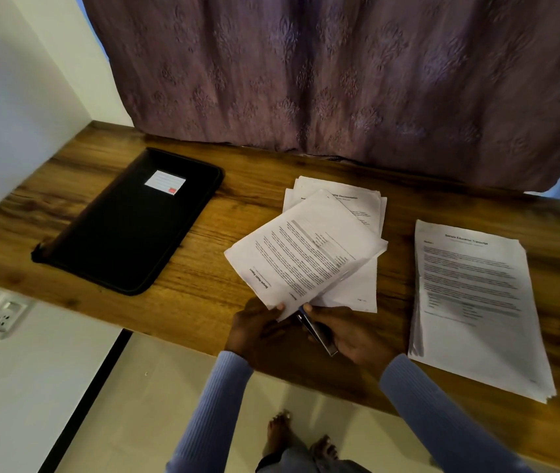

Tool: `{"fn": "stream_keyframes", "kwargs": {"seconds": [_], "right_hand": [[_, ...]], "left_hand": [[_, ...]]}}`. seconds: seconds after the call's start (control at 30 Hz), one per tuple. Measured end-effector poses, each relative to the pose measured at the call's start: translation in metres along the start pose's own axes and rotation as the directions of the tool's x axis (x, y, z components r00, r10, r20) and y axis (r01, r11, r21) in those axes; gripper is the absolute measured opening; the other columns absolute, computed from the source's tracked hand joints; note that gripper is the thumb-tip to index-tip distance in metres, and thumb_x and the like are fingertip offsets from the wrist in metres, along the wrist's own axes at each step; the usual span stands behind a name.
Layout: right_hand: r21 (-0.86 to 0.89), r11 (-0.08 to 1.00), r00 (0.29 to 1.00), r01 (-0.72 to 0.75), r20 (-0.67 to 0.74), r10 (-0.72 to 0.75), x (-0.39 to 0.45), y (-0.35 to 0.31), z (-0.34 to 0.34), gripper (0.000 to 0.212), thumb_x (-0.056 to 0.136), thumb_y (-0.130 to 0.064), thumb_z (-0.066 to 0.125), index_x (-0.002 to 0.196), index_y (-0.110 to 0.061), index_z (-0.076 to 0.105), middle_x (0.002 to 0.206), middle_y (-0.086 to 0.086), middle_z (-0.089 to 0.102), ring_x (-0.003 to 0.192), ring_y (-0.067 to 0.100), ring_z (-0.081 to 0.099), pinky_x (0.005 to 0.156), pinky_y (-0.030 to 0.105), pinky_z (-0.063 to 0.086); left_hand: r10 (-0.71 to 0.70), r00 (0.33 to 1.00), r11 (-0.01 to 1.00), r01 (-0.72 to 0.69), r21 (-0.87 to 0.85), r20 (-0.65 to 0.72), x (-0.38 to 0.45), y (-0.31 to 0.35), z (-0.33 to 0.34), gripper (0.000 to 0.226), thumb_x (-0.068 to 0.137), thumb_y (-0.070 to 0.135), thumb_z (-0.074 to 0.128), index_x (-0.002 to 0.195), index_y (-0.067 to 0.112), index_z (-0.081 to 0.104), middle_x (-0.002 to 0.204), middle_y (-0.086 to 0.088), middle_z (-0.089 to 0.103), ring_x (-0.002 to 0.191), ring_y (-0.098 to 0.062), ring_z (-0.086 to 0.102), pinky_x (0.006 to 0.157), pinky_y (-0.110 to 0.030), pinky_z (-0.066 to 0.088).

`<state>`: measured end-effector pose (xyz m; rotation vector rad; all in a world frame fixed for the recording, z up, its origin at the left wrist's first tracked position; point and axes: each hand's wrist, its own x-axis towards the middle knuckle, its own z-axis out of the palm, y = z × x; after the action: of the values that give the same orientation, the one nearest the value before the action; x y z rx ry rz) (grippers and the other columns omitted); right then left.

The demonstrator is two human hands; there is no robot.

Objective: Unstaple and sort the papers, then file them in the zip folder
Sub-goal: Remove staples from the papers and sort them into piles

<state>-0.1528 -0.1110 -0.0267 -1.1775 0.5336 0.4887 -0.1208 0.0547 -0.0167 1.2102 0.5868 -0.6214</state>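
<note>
left hand gripping one stapled set, right hand clasping staple remover, two paper piles

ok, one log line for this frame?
left hand: holds stapled sheets | right hand: staple remover at corner | zip folder: closed | sorted stack: right

A wooden desk carried a closed black zip folder (labelled on top), a loose paper pile and a neater stack to its right.
</note>
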Motion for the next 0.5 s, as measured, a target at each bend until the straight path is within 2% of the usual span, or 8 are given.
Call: {"fn": "stream_keyframes", "kwargs": {"seconds": [0.13, 0.2, 0.33, 0.43, 0.5], "right_hand": [[-0.044, 0.997, 0.998, 0.055, -0.038, -0.057, -0.002, -0.001, -0.007, 0.024, 0.084, -0.021, 0.065, 0.104, -0.009, 0.065, 0.087, 0.007, 0.068, 0.077, 0.017, 0.062, 0.066, 0.028, 0.053], [-0.07, 0.994, 0.995, 0.082, -0.056, -0.086, -0.002, -0.001, -0.01, 0.032, 0.08, -0.027, 0.068, 0.106, -0.008, 0.066, 0.084, 0.006, 0.07, 0.076, 0.017, 0.063, 0.066, 0.028, 0.054], [-0.143, 0.985, 0.987, 0.099, -0.112, -0.115, -0.003, -0.002, -0.016, 0.063, 0.058, -0.049, 0.077, 0.106, -0.008, 0.068, 0.088, 0.012, 0.071, 0.081, 0.024, 0.066, 0.078, 0.038, 0.054], [-0.15, 0.984, 0.984, 0.094, -0.137, -0.115, -0.004, -0.003, -0.016, 0.067, 0.053, -0.052, 0.078, 0.104, -0.009, 0.069, 0.089, 0.012, 0.071, 0.083, 0.026, 0.066, 0.083, 0.041, 0.054], [-0.168, 0.982, 0.983, 0.088, -0.145, -0.113, -0.004, -0.003, -0.015, 0.06, 0.058, -0.05, 0.079, 0.103, -0.011, 0.07, 0.092, 0.011, 0.072, 0.086, 0.027, 0.067, 0.085, 0.043, 0.054]], "left_hand": [[0.008, 1.0, 1.0, -0.008, 0.002, 0.008, 0.0, -0.002, -0.001, 0.013, 0.081, -0.001, 0.066, 0.093, 0.001, 0.063, 0.095, -0.013, 0.066, 0.08, -0.023, 0.065, 0.059, -0.026, 0.059], [0.019, 1.0, 0.999, -0.019, 0.026, 0.008, 0.0, -0.003, -0.001, 0.02, 0.08, -0.001, 0.067, 0.099, 0.0, 0.063, 0.096, -0.013, 0.066, 0.081, -0.023, 0.065, 0.058, -0.025, 0.059], [0.035, 0.999, 0.998, -0.036, 0.048, 0.011, 0.004, -0.003, -0.005, 0.036, 0.077, 0.005, 0.071, 0.111, 0.001, 0.062, 0.107, -0.015, 0.067, 0.085, -0.026, 0.069, 0.058, -0.027, 0.058], [0.068, 0.998, 0.997, -0.068, 0.031, -0.014, 0.007, -0.006, -0.004, 0.034, 0.077, 0.002, 0.071, 0.11, 0.008, 0.061, 0.109, -0.012, 0.066, 0.09, -0.028, 0.067, 0.057, -0.028, 0.058], [0.051, 0.998, 0.999, -0.051, -0.008, -0.032, 0.006, -0.007, 0.0, 0.032, 0.076, 0.0, 0.071, 0.104, 0.014, 0.062, 0.108, -0.01, 0.066, 0.094, -0.029, 0.066, 0.057, -0.029, 0.058]]}}
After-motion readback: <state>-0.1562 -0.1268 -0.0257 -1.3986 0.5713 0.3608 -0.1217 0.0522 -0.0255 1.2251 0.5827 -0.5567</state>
